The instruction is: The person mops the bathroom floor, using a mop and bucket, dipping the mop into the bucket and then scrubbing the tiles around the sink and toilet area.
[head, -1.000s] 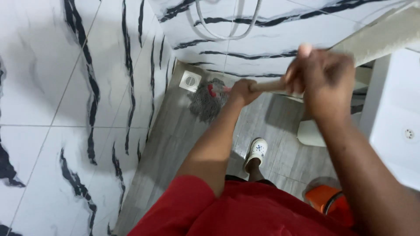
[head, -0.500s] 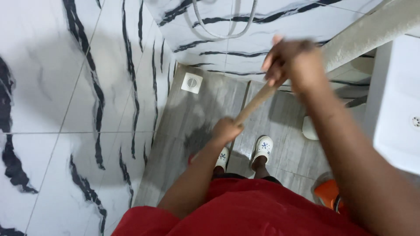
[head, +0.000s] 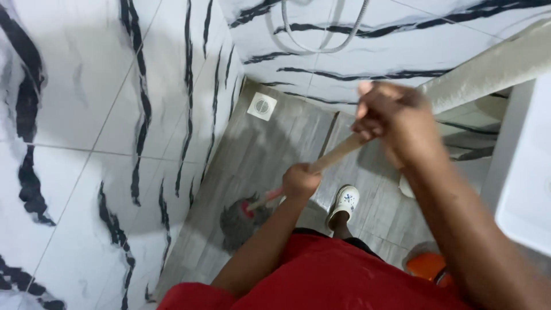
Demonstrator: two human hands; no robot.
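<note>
**Mopping the grey floor along the left wall**

Here, from left to right: the marbled wall tile [head: 86, 115] runs down that whole side, and the grey mop head [head: 238, 221] sits on the floor [head: 270, 149] just beside its base. I'd judge short strokes parallel to the wall best — pressing flat, not jabbing the tile.

My left hand [head: 299, 181] is closed around the lower wooden handle [head: 336, 154]; my right hand [head: 396, 117] is wrapped shut near the top end, fingers [head: 367, 123] curled over it.

The open room is the strip up toward the square floor drain [head: 262, 106]. Rightward it tightens — my white shoe [head: 343, 202], an orange bucket [head: 427, 267] and the white basin [head: 525, 189] crowd the handle's swing.
</note>
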